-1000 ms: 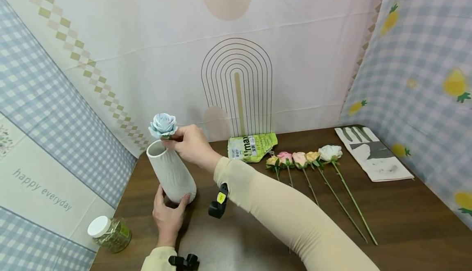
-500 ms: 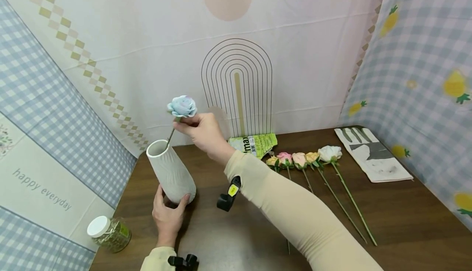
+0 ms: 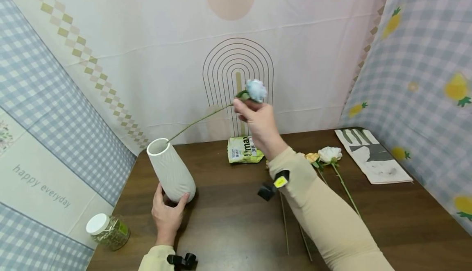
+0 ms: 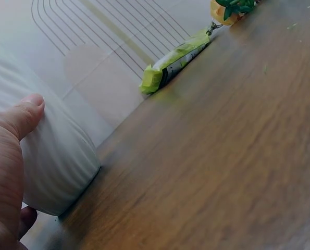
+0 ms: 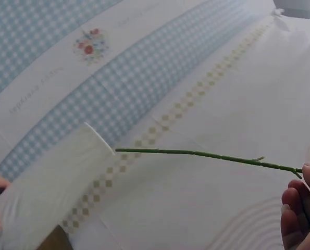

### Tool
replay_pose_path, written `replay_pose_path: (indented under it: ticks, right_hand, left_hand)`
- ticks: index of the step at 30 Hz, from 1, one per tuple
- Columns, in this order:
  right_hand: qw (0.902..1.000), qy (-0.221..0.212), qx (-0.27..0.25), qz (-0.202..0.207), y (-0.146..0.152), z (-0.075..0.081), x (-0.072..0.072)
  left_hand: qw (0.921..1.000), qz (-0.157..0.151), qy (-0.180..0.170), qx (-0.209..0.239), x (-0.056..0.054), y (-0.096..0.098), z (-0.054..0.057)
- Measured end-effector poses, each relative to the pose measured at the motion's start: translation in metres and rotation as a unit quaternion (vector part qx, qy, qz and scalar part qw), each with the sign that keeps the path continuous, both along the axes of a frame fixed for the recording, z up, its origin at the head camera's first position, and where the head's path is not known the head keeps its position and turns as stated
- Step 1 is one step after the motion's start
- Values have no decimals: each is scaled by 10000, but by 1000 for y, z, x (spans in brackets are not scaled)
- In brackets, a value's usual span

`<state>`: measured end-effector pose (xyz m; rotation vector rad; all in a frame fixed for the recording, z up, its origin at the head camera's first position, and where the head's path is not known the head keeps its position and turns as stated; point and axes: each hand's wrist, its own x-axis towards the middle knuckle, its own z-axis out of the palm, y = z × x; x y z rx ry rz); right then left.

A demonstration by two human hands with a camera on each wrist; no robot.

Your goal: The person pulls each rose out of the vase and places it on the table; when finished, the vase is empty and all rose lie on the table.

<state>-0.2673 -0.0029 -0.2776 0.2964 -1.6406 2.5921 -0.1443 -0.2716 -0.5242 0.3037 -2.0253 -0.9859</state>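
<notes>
A white ribbed vase (image 3: 172, 174) stands at the left of the table. My left hand (image 3: 168, 217) grips it low down, thumb on one side and fingers round the other; the left wrist view has the thumb (image 4: 29, 112) against its wall. Up in front of the back cloth, my right hand (image 3: 259, 125) pinches a blue rose (image 3: 256, 90) just under the bloom. The rose's long green stem (image 3: 199, 120) slants down left to the vase mouth. In the right wrist view the tip of the stem (image 5: 196, 153) is right at the rim, outside the opening.
Several roses lie on the right, a white rose (image 3: 330, 154) and a yellow rose (image 3: 312, 157) among them, partly behind my right arm. A green pouch (image 3: 243, 150) lies at the back. A white-lidded jar (image 3: 108, 232) is front left; a folded printed cloth (image 3: 376, 158) lies far right.
The right hand has drawn the blue rose up and to the right, its stem coming out of the vase and tilting over. The left hand has kept its grip on the vase.
</notes>
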Motion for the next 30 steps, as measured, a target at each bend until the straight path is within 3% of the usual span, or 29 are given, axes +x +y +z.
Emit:
replay_pose_path:
  ticks: [5, 13, 30]
  right_hand:
    - [9997, 75, -220, -2, 43, -20, 2]
    - [9961, 36, 862, -166, 81, -77, 8]
    - [9794, -752, 1857, -269, 46, -170, 29]
  left_hand:
    - [10000, -24, -23, -37, 1, 0, 1]
    - [9998, -88, -151, 77, 2, 0, 4]
    - [9999, -4, -68, 132, 1, 0, 1]
